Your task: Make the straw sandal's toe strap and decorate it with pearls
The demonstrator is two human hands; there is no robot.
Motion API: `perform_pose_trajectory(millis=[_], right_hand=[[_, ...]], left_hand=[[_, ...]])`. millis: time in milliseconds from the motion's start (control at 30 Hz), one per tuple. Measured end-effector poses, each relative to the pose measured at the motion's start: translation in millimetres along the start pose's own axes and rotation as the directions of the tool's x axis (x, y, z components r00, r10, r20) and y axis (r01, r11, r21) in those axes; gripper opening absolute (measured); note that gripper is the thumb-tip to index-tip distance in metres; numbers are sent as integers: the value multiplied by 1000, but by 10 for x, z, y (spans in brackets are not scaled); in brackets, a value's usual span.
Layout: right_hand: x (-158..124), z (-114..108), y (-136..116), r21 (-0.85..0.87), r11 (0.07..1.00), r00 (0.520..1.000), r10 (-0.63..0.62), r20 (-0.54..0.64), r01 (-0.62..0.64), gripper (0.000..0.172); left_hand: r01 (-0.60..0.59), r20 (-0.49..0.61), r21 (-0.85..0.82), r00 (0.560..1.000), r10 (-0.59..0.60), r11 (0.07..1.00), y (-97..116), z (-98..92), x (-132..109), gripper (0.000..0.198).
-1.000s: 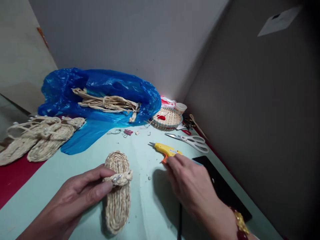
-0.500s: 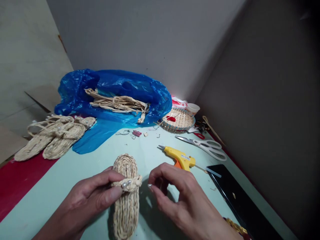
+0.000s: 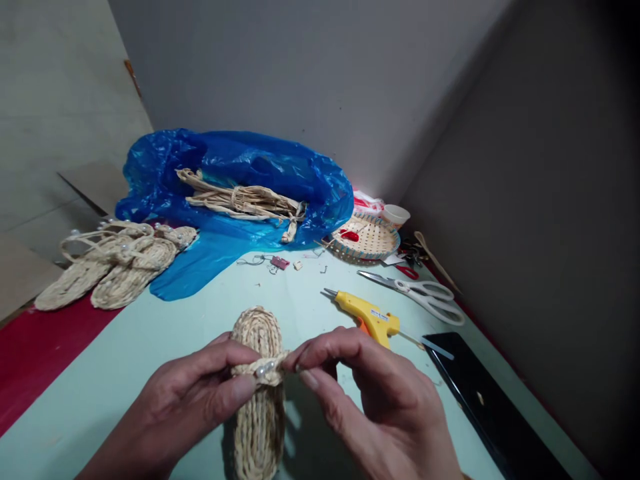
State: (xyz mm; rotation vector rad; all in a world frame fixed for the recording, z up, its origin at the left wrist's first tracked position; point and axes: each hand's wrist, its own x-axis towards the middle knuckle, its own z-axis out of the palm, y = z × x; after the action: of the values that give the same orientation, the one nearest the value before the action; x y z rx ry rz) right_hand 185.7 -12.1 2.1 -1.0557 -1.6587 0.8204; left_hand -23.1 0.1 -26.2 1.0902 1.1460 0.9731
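Observation:
A small woven straw slipper (image 3: 257, 420) lies upright on the table in front of me, its sole running lengthwise toward me. Across it goes a braided strap (image 3: 273, 377) with shiny pearl beads (image 3: 265, 369) on it. My left hand (image 3: 200, 387) pinches the strap's left part between thumb and fingers, close beside the beads. At the strap's right end, my right hand (image 3: 365, 387) has thumb and forefinger together on a tiny pearl bead, mostly hidden by the fingertips. Those fingertips are at or touching the strap; which of the two I cannot tell.
A yellow glue gun (image 3: 370, 317), white-handled scissors (image 3: 425, 297) and a black flat tray-like object (image 3: 480, 393) are at right. Behind are a woven basket (image 3: 373, 237), a cup (image 3: 396, 215) and a blue plastic bag (image 3: 240, 153) with straw bundles (image 3: 240, 200). Beaded slippers (image 3: 130, 267) lie left.
My right hand has moved left, from beside the slipper to the strap's right end. My left hand keeps its pinch on the strap. The whole view has shifted slightly.

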Motion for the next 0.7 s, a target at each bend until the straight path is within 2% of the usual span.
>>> perform_pose_trajectory(millis=[100,167,267,433,533,700], right_hand=[[-12,10,4,-111,977,983,-183,-12,181,15],[-22,9,6,-137,957,966,-257,-4,254,18],[-45,5,17,-145,957,968,-251,8,249,16],[-73,2,40,-152,972,981,-189,-42,180,15],[-58,3,31,-126,961,968,-251,-10,248,15],[-36,9,31,-131,938,947,-320,20,320,25]], left_hand=[[10,7,11,1000,-10,1000,-43,-3,-2,14],[16,-6,17,1000,-15,1000,-63,-3,-5,14],[28,-8,-14,1000,-28,1000,-72,-1,-12,13],[30,14,-32,999,-30,999,-54,-2,-19,14],[24,4,-20,1000,-24,1000,-55,-7,-20,13],[33,7,-10,999,-32,999,-64,-1,-8,14]])
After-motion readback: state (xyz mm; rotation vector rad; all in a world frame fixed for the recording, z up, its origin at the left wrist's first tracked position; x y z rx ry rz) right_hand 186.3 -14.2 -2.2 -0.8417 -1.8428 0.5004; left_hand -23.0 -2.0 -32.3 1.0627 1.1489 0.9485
